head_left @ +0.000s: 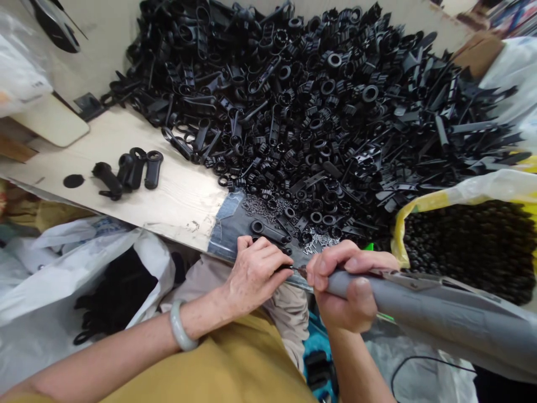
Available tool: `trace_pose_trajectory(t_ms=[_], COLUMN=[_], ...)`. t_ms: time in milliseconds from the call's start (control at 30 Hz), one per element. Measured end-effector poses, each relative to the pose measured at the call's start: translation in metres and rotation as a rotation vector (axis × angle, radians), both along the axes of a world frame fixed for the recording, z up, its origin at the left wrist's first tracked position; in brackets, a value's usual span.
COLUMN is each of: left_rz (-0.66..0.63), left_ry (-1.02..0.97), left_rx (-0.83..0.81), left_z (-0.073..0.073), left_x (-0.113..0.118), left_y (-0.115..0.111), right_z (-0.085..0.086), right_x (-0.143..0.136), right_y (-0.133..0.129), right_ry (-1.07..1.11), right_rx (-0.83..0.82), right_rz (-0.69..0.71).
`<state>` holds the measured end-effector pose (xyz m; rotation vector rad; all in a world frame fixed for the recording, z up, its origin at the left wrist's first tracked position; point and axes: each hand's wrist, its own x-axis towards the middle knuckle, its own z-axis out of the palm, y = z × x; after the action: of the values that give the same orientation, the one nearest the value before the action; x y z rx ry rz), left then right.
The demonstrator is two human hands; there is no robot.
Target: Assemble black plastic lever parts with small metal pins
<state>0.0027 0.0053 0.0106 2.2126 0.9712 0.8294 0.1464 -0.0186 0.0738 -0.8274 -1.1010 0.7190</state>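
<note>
My right hand [348, 285] grips a grey electric screwdriver [440, 313] whose thin bit points left toward my left hand [255, 271]. The left hand is closed over a small black plastic part at the bench's near edge, with the bit tip touching it between the fingers; the part is mostly hidden. A pale bangle [179, 327] circles my left wrist. Just beyond the hands lie small metal screws [321, 242] and black rings on a denim patch [229, 224].
A huge heap of black plastic parts [335, 106] covers the bench's far and right side. Several assembled black pieces [128, 170] lie at left on the wooden board [176, 190]. A yellow bag of black parts [470, 246] stands at right; white bags [84, 268] hang below left.
</note>
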Motion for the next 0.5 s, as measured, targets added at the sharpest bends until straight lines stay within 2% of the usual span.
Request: trace_pose_trajectory(t_ms=[200,433,500], left_rz=[-0.009,-0.017,-0.006], left_ry=[-0.002,0.032,0.031], left_rx=[0.020,0.058,0.073], left_z=[-0.007,-0.008,-0.008], left_x=[-0.001,-0.001,-0.001], left_y=[-0.001,-0.001,0.000], right_z=[-0.001,-0.025,-0.026], right_x=[-0.002,-0.001,0.000], right_y=[0.004,0.008,0.009], right_ry=[-0.021,-0.092,-0.093], right_rx=[-0.042,-0.063,-0.064], right_rz=[0.009,0.036,0.082])
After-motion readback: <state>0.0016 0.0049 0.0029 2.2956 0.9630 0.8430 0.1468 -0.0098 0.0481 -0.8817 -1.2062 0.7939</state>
